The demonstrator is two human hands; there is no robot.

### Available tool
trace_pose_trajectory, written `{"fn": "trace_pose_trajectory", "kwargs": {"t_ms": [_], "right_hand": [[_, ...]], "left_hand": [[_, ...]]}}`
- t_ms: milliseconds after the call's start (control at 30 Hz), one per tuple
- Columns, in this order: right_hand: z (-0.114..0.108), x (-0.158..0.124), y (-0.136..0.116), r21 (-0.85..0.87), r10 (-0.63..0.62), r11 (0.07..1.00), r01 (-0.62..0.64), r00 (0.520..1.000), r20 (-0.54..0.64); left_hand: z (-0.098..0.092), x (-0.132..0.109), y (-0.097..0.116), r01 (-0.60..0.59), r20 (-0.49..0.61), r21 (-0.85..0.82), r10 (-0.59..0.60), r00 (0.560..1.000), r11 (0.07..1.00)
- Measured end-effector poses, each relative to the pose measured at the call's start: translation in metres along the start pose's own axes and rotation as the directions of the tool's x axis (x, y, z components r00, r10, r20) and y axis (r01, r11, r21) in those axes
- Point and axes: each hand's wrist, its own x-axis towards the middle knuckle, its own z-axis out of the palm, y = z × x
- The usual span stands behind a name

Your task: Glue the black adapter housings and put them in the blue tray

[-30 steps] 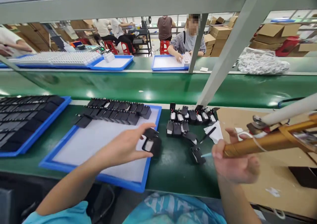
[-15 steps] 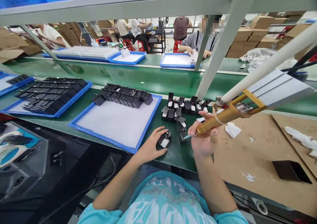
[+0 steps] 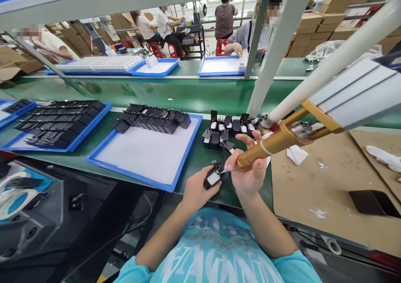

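My left hand (image 3: 198, 188) grips a small black plug-adapter housing (image 3: 214, 178) near the bench's front edge. Its top is open, showing a white part and some wires inside. In my right hand (image 3: 247, 172) is a gold-coloured glue dispensing gun (image 3: 258, 153), held tilted with its thin pale nozzle (image 3: 224, 171) pointing left. The nozzle tip is at the open housing; whether it touches cannot be made out. Just beyond my hands stand several more black housings (image 3: 216, 139), some with raised lids and white parts inside.
A blue-rimmed tray (image 3: 171, 187) with rows of black adapters lies left, and a fuller tray (image 3: 70, 147) beyond it. Cardboard (image 3: 300, 199) covers the right side, bearing a crumpled white tissue (image 3: 296, 154) and a dark open box (image 3: 372, 203). A slanted metal post (image 3: 278, 45) rises ahead. Co-workers sit across the bench.
My left hand has closed around the housing and tilted it. My right hand has brought the glue gun left, its nozzle moving from beside another housing to the held one. The view has shifted slightly.
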Motion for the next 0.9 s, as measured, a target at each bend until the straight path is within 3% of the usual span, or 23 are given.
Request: {"fn": "trace_pose_trajectory", "kwargs": {"t_ms": [200,500,733,900], "right_hand": [[-0.001,0.001,0.003,-0.002,0.011,1.000,-0.011,1.000,-0.002],[0.003,0.001,0.002,-0.026,-0.007,1.000,0.007,1.000,-0.006],[0.010,0.000,0.002,-0.018,-0.027,0.999,0.026,0.999,-0.020],[0.018,-0.002,0.005,0.019,-0.023,1.000,0.023,1.000,-0.003]], "left_hand": [[-0.006,0.002,0.003,-0.051,-0.038,-0.029,0.050,0.998,0.998],[-0.006,0.001,0.001,-0.030,-0.035,-0.035,0.028,0.999,0.999],[0.003,0.004,0.000,0.047,-0.020,-0.028,-0.047,0.999,0.999],[0.013,0.010,0.004,0.038,-0.023,-0.064,-0.039,0.999,0.997]]}}
